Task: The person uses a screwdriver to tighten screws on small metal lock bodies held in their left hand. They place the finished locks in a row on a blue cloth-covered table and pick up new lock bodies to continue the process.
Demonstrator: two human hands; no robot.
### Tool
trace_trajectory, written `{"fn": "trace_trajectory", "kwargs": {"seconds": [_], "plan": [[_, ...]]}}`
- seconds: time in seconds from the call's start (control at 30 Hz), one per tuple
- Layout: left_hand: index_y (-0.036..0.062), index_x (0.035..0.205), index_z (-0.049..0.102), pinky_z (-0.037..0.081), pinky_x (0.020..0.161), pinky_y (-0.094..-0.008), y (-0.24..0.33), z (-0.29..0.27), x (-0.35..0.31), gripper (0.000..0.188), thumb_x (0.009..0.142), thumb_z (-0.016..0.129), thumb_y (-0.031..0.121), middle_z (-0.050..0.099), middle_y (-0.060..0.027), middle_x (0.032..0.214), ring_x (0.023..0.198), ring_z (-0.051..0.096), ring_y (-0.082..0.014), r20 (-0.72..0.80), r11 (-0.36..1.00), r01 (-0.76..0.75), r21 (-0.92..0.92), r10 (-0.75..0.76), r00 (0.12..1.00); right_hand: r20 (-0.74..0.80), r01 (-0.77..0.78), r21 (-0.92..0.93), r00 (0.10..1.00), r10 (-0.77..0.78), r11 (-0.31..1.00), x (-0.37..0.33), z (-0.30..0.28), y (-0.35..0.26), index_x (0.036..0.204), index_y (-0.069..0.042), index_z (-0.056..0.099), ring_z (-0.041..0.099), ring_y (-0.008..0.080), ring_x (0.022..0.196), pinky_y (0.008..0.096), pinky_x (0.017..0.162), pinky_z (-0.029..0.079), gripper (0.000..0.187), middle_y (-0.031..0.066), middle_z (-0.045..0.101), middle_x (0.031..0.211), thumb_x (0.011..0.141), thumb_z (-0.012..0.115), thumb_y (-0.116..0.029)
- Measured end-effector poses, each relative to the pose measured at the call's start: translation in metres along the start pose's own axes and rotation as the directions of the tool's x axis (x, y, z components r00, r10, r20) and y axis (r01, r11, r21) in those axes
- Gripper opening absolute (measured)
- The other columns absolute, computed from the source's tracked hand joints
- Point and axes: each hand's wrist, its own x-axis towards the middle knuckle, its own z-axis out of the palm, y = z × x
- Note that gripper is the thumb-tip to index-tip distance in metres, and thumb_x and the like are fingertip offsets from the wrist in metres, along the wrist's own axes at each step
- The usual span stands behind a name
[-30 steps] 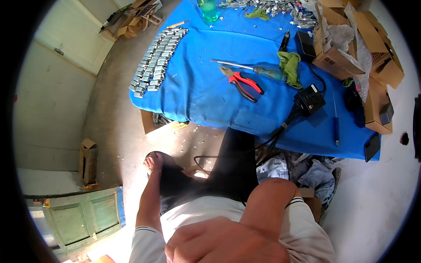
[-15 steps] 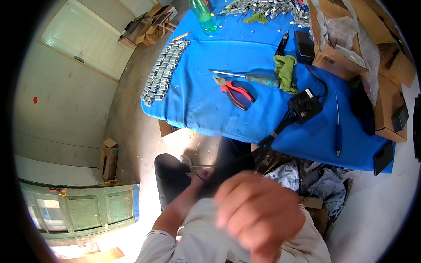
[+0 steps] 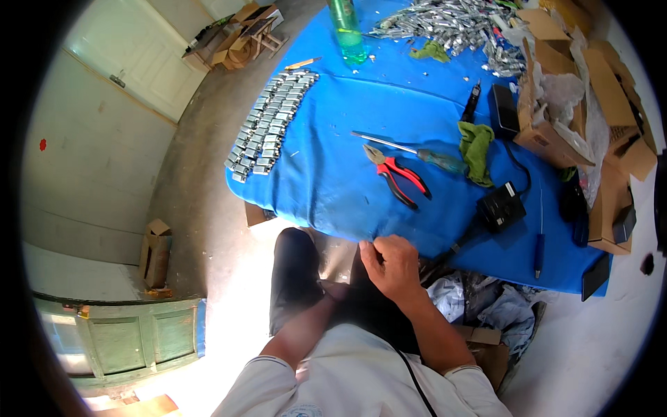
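Observation:
My right hand (image 3: 393, 266) is closed at the table's front edge, thumb pressed to the curled fingers. Whatever it pinches is too small or hidden. Low between my knees is my left hand (image 3: 336, 290), in shadow, its fingers not clear. On the blue cloth (image 3: 326, 187) beyond the right hand lie red-and-black pliers (image 3: 397, 176) with their jaws toward the far left. A screwdriver (image 3: 438, 160) with a teal handle rests just behind them. To the left, small metal parts (image 3: 271, 125) are lined up in close rows.
Beside the screwdriver are a green rag (image 3: 476, 153) and a black corded box (image 3: 501, 207). A green bottle (image 3: 347, 35) and a heap of metal parts (image 3: 451, 24) stand farther back. Cardboard boxes (image 3: 549, 132) crowd the right, near a thin blue-handled screwdriver (image 3: 540, 254).
My right hand has moved from close in front of the camera down to the table's front edge. The view has shifted slightly; a cord near my left hand no longer shows there.

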Motion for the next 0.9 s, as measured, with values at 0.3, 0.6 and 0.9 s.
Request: {"fn": "trace_trajectory", "kwargs": {"seconds": [0.3,0.6,0.9], "plan": [[0.0099,0.104,0.068,0.051,0.081,-0.0446,-0.009,0.029,0.022,0.032,0.085,0.054,0.032,0.068,-0.0159,0.096,0.096,0.066,-0.0309,0.53,0.994,-0.104,0.024,0.076,0.845,0.184,-0.133,-0.211,0.968,0.173,0.968,0.01,0.021,-0.006,0.051,-0.006,0.045,0.045,0.0267,0.048,0.0376,0.05,0.033,0.037,0.0094,0.044,0.049,0.072,0.074,-0.016],[0.004,0.085,0.071,0.051,0.08,-0.0438,-0.052,0.084,0.047,0.037,0.085,0.054,0.038,0.067,-0.0202,0.082,0.092,0.066,-0.0335,0.318,0.911,0.04,-0.411,0.102,0.942,0.265,-0.206,-0.256,0.925,0.273,0.945,0.019,0.028,-0.001,0.051,-0.007,0.047,0.041,0.0191,0.045,0.032,0.051,0.03,0.036,0.0044,0.046,0.048,0.07,0.076,-0.017],[0.005,0.1,0.067,0.05,0.078,-0.0409,-0.027,0.062,0.041,0.037,0.079,0.066,0.035,0.067,-0.0203,0.095,0.092,0.065,-0.0324,0.114,0.702,-0.053,-0.71,0.188,0.975,0.263,-0.301,-0.28,0.889,0.375,0.912,0.016,0.029,-0.003,0.054,-0.004,0.046,0.037,0.0138,0.047,0.0309,0.048,0.028,0.037,0.0039,0.042,0.048,0.073,0.075,-0.017]]}}
